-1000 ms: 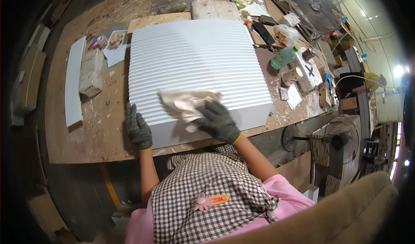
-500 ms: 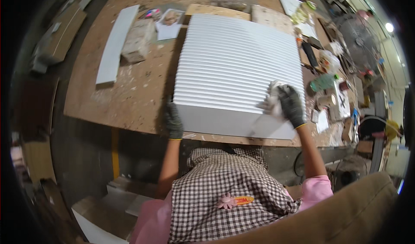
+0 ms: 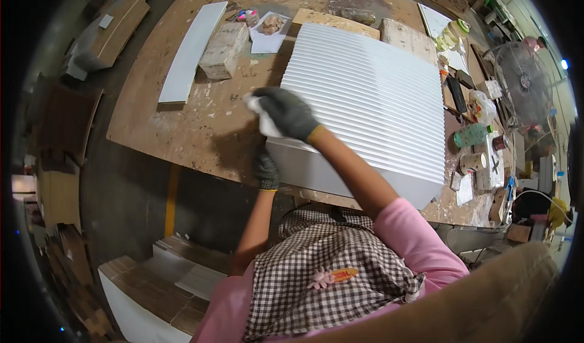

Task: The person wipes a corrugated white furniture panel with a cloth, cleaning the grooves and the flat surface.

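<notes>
A white panel (image 3: 365, 100) with ridged slats on top and a smooth grey-white front strip lies at an angle on the worktable. My right hand (image 3: 289, 117), in a dark knit glove, reaches across to the panel's left edge. It is closed around a crumpled white cloth (image 3: 263, 119), which hangs at that edge. Just below, my left hand (image 3: 266, 170), gloved the same way, grips the panel's front left corner; its fingertips are partly hidden behind the edge.
The paint-spattered table (image 3: 152, 121) bears a long white board (image 3: 193, 54) and a pale block (image 3: 225, 51) at left. To the right stand a green bottle (image 3: 472, 135), a cup (image 3: 472, 162) and a fan (image 3: 523, 78). Stacked boards (image 3: 152, 288) lie on the floor below left.
My right hand has swept with the cloth from the panel's front right area to its left edge. My left hand stays at the front left corner. The view has shifted slightly.
</notes>
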`<state>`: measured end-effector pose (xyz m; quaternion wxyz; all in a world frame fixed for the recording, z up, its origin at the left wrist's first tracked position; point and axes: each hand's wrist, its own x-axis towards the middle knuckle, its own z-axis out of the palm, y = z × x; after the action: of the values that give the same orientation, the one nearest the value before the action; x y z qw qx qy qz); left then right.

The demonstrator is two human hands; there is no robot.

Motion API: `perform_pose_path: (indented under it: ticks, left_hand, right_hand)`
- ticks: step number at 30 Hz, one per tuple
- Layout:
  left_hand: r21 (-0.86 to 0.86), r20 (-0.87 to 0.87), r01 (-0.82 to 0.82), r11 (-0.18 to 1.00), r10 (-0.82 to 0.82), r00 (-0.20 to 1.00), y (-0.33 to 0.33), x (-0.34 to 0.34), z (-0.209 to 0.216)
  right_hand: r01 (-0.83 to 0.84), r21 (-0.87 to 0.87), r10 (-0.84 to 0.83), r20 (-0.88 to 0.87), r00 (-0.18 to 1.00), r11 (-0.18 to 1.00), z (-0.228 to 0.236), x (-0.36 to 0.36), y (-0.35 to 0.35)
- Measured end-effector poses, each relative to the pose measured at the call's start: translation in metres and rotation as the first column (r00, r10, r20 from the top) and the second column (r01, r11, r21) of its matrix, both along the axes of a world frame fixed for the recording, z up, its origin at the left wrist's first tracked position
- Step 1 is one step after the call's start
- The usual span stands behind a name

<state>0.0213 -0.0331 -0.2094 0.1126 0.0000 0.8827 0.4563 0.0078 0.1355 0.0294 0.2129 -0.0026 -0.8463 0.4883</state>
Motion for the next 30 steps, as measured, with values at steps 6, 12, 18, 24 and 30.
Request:
perform_pose_path:
  ticks: [6, 12, 18, 24, 30]
  left_hand:
    - [0.312, -0.026, -0.095, 0.946, 0.108, 0.994, -0.020, 0.012, 0.047]
    - [0.200, 0.030, -0.055, 0.978, 0.050, 0.998, -0.013, 0.014, 0.110]
    - [-0.113, -0.560, 0.116, 0.987, -0.159, 0.813, -0.029, 0.010, 0.030]
    - [-0.422, -0.762, 0.054, 0.905, -0.387, 0.520, -0.058, 0.008, 0.036]
    - [0.385, -0.102, 0.168, 0.908, -0.139, 0.985, -0.063, 0.010, 0.075]
  right_hand:
    - [-0.081, 0.522, 0.000, 0.155, 0.988, 0.849, -0.002, 0.162, 0.096]
    - [0.121, 0.511, -0.271, 0.230, 0.935, 0.851, -0.005, 0.135, 0.054]
    - [-0.215, 0.743, -0.037, 0.307, 0.951, 0.634, 0.004, -0.010, -0.062]
    - [-0.046, -0.185, 0.047, 0.000, 0.999, 0.982, 0.016, 0.022, -0.009]
    - [-0.087, 0.773, 0.033, 0.085, 0.996, 0.628, -0.034, 0.207, 0.042]
